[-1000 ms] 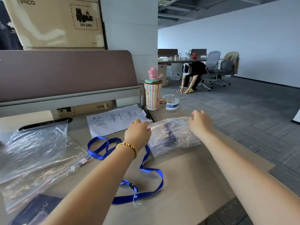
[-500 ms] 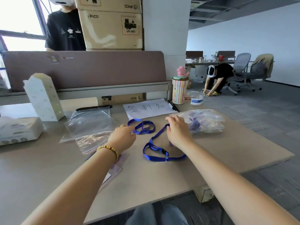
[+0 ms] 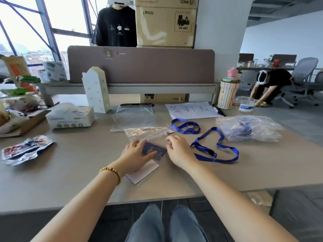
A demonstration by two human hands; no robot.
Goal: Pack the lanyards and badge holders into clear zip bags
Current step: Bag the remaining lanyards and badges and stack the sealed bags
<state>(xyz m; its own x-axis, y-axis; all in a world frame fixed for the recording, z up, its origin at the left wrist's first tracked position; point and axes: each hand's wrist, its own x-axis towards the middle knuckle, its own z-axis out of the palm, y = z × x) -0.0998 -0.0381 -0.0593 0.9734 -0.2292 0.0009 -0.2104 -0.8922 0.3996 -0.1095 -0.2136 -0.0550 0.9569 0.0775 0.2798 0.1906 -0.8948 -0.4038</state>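
Left grip (image 3: 135, 155) lay flat, fingers straight, pressing the badge holder (image 3: 153, 151) on the tabletop (image 3: 73, 175), right grip (image 3: 178, 151) loosely curled beside it, blue lanyard (image 3: 216, 149) just rightward, nearer the right.

The stacked cardboard box (image 3: 165, 26) reads "PICO" and "UN 3481"; the paper sheet (image 3: 193, 110) bears handwritten "签到处".
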